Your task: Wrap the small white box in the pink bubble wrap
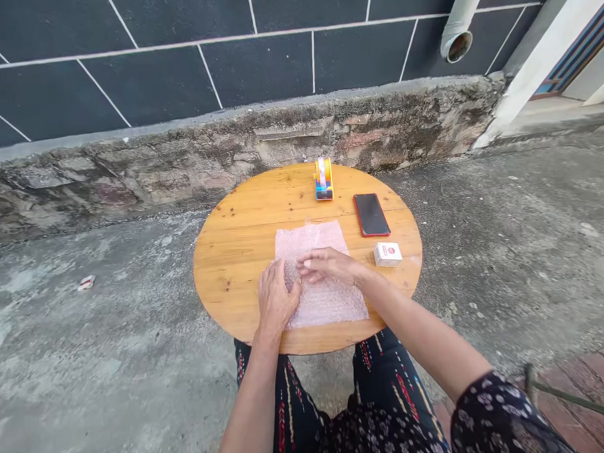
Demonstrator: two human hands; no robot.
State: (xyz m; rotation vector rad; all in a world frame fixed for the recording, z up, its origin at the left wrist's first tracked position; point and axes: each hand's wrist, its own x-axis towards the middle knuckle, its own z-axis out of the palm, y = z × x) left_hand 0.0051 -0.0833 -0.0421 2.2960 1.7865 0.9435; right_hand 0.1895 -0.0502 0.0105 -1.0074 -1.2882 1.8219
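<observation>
A sheet of pinkish, see-through bubble wrap [330,304] lies flat on the round wooden table [228,256] in front of me. My left hand [276,296] rests along the sheet's left edge, fingers stretched away from me and thumb apart. Over the middle of the wrap is my right hand [328,264], its fingers pointing left towards my left thumb. Its fingers are extended, and I see nothing held in them. Whether the right fingertips touch the wrap I cannot make out.
A small white box [387,254] and a dark phone in a red case [371,215] lie on the right of the table. A yellow and blue tape dispenser [323,180] stands at the back. Behind is a low stone wall base [189,168].
</observation>
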